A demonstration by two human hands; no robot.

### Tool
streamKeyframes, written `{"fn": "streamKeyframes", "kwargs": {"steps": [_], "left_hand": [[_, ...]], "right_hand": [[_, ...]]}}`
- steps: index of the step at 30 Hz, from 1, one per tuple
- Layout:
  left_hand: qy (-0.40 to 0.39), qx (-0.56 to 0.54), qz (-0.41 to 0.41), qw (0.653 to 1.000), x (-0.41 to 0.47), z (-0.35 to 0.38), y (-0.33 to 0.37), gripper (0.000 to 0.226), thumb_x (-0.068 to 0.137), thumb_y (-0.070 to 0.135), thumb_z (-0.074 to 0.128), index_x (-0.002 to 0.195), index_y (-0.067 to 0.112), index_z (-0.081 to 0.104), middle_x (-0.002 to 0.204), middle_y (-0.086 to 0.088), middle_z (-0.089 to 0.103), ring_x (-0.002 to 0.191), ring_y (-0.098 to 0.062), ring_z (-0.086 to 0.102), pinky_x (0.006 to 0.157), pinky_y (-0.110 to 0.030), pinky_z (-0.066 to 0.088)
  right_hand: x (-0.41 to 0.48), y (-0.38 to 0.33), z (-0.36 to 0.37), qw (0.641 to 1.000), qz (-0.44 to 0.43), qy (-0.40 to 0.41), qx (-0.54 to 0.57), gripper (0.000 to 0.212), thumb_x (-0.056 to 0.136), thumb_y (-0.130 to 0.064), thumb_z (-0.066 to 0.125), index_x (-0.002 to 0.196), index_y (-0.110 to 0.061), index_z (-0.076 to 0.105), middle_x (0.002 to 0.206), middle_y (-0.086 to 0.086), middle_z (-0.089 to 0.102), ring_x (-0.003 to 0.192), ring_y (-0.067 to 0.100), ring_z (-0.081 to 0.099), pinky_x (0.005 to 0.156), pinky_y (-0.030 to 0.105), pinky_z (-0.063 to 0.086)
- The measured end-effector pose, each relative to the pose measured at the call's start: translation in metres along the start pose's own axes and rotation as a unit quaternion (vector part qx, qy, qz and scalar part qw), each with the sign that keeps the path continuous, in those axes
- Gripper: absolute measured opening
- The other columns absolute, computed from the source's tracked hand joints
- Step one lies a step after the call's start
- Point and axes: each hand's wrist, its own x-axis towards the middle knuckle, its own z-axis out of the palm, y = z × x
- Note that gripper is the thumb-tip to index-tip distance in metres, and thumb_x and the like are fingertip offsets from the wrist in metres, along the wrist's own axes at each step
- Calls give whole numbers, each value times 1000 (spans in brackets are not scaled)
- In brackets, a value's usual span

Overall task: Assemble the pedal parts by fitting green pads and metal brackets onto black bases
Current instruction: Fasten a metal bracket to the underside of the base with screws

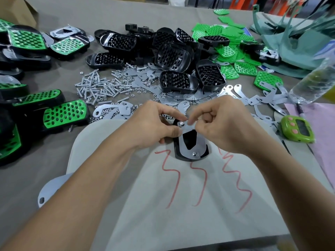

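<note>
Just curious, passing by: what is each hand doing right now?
Left hand: grips the black pedal base.
Right hand: pinches the metal bracket near its upper bolt.

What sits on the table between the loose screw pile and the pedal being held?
Head view: flat metal brackets and scattered nuts lie between the screw pile and the held pedal.

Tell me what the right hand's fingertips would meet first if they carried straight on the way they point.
Likely the bolt at the metal bracket's far end, just left of the right hand's fingertips; then the left hand's fingers. Depth is unclear.
</note>
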Motion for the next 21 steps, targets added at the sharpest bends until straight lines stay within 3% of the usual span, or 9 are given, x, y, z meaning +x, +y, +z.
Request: {"fn": "streamKeyframes", "kwargs": {"steps": [4,9,12,15,21], "left_hand": [[0,6,5,1000,0,0,-1,28,79,16,89,96,36,79,61,-9,71,48,-14,59,53,-24,48],[-2,-7,3,1000,0,0,-1,27,80,11,88,97,32,80,60,-8,70,47,-13,59,51,-21,48],[-8,-12,0,1000,0,0,-1,28,81,12,88,99,32,80,71,-13,75,54,-17,63,54,-26,52],[-7,-20,-1,1000,0,1,0,26,81,8,87,94,29,80,64,-10,73,50,-13,62,50,-23,50],[-5,-21,-1,1000,-1,0,0,27,80,11,88,97,29,80,62,-11,70,49,-16,60,51,-21,47]], "right_hand": [[-2,-3,5,999,-2,-38,5,36,77,-4,57,91,-31,77,42,-8,38,43,11,34,44,12,30],[-3,1,3,1000,13,-20,1,32,79,-4,58,68,-31,72,42,-8,38,43,10,37,44,13,31],[-4,1,0,999,-3,-30,42,48,79,1,55,97,-37,78,52,6,34,46,12,27,44,15,24],[-5,2,1,997,-2,-68,32,50,81,1,54,105,-37,76,50,1,35,45,11,29,43,14,26],[-6,1,4,999,46,-23,-4,30,78,-8,56,68,-30,73,39,-12,42,44,7,45,43,11,32]]}}
